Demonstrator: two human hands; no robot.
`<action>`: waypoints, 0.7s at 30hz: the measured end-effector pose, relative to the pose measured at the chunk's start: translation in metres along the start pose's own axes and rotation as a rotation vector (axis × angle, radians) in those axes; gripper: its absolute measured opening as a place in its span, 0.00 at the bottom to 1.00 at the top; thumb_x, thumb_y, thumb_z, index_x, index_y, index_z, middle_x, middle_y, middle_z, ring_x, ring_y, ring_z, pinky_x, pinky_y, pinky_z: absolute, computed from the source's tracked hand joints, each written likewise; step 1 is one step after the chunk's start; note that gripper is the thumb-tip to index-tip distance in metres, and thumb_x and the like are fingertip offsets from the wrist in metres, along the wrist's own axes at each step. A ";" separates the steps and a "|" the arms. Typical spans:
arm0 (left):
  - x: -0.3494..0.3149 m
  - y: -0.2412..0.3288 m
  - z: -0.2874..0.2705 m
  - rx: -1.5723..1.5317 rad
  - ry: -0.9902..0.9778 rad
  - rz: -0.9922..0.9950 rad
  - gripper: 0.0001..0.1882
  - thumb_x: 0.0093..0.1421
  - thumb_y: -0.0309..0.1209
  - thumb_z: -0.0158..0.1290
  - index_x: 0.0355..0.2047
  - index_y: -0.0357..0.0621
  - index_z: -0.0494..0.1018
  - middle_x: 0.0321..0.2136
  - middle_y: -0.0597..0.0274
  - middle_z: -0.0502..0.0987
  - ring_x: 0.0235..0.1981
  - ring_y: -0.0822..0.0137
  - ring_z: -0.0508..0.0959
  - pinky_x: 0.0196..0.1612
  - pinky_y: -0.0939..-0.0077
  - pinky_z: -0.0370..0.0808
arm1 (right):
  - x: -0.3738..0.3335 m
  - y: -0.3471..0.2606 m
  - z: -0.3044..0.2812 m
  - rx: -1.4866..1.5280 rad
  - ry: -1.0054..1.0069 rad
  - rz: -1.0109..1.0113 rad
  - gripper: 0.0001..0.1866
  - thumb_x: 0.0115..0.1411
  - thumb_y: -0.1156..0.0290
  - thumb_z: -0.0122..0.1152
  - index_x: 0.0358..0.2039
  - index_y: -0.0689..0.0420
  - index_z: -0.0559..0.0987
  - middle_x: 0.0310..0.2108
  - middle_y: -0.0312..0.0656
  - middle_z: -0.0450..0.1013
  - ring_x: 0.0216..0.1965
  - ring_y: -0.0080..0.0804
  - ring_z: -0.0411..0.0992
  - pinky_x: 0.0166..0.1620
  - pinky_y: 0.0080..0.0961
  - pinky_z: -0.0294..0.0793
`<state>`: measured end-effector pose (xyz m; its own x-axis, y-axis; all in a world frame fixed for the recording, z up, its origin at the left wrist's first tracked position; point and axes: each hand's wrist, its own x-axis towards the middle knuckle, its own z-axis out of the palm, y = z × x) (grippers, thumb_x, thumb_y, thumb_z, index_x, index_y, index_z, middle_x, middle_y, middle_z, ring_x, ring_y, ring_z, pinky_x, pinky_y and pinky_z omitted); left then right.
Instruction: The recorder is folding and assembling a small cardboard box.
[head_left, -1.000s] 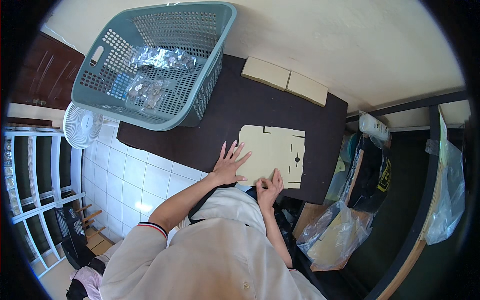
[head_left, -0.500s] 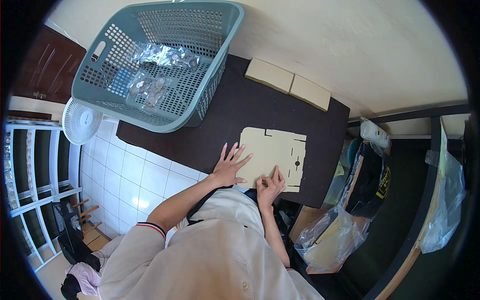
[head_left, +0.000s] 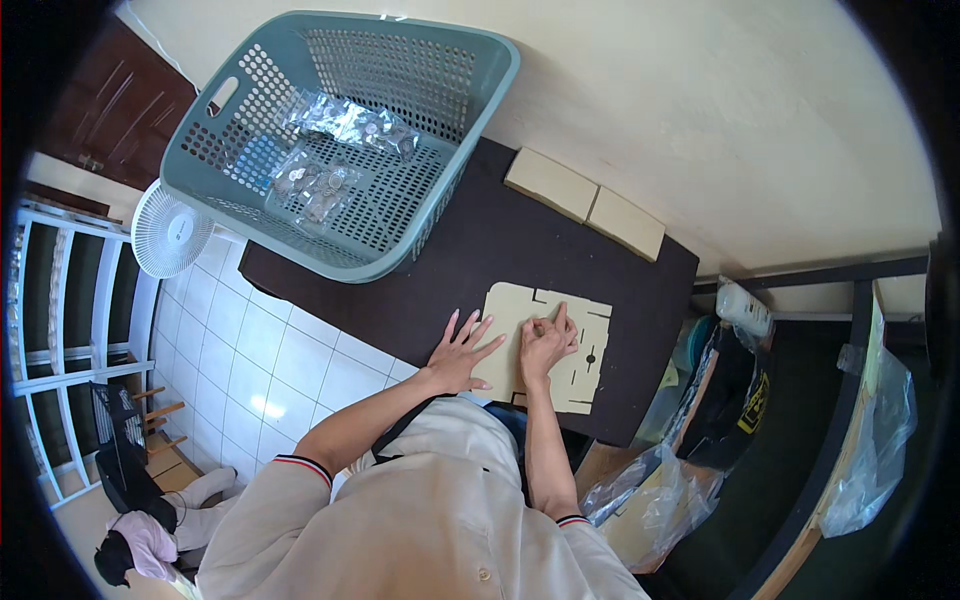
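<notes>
A flat tan cardboard blank, cut with dark slots and a small round hole, lies near the front of the dark brown table. My left hand rests at its left edge, fingers spread. Over the middle of the sheet is my right hand, its thumb and a finger pinched together and another finger pointing out toward the far edge. Whatever the pinch may hold is hidden or too small to make out.
A grey-green plastic basket holding clear bags of small parts stands far left. Two tan cardboard boxes sit along the wall. Right of the table are shelves with plastic-wrapped items. A white fan and a person are at left.
My right hand has moved from the near edge of the cardboard to its middle, farther from me. My left hand stays spread at the left edge. The view has shifted slightly.
</notes>
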<state>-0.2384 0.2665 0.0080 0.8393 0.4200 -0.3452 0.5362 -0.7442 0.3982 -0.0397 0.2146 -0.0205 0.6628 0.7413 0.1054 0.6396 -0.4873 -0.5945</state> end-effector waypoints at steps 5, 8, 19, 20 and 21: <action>-0.003 -0.002 0.004 -0.001 0.011 -0.006 0.59 0.59 0.65 0.61 0.82 0.65 0.42 0.81 0.47 0.35 0.81 0.41 0.33 0.77 0.30 0.26 | 0.033 -0.013 0.012 -0.043 -0.006 0.036 0.07 0.54 0.71 0.71 0.32 0.58 0.90 0.72 0.54 0.67 0.66 0.54 0.61 0.66 0.56 0.50; -0.002 -0.002 0.005 -0.005 0.034 0.027 0.59 0.57 0.65 0.62 0.81 0.65 0.44 0.81 0.44 0.36 0.81 0.38 0.35 0.77 0.29 0.28 | 0.048 -0.007 0.018 -0.075 -0.025 0.093 0.08 0.54 0.71 0.71 0.34 0.57 0.90 0.71 0.54 0.68 0.66 0.52 0.61 0.66 0.56 0.50; 0.007 0.030 -0.014 -0.404 0.145 -0.460 0.47 0.48 0.48 0.76 0.61 0.37 0.67 0.62 0.31 0.64 0.68 0.34 0.63 0.74 0.41 0.54 | -0.003 0.099 -0.096 -0.027 0.369 0.474 0.16 0.53 0.69 0.73 0.40 0.64 0.84 0.37 0.55 0.83 0.38 0.54 0.81 0.48 0.45 0.79; 0.009 0.036 -0.013 -0.398 0.220 -0.519 0.41 0.48 0.41 0.77 0.55 0.40 0.65 0.54 0.39 0.68 0.61 0.36 0.69 0.67 0.41 0.64 | -0.016 0.112 -0.102 -0.037 0.328 0.457 0.16 0.53 0.70 0.73 0.40 0.64 0.83 0.36 0.56 0.82 0.38 0.56 0.81 0.48 0.47 0.79; 0.014 0.038 -0.015 -0.390 0.216 -0.495 0.41 0.48 0.41 0.77 0.55 0.40 0.65 0.54 0.39 0.68 0.61 0.36 0.69 0.67 0.41 0.64 | -0.027 0.124 -0.103 -0.043 0.289 0.441 0.16 0.54 0.70 0.73 0.40 0.65 0.83 0.36 0.56 0.82 0.37 0.57 0.80 0.47 0.48 0.79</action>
<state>-0.2049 0.2516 0.0309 0.4632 0.7887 -0.4043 0.8219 -0.2115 0.5289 0.0617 0.0862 -0.0153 0.9489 0.3071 0.0723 0.2874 -0.7471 -0.5993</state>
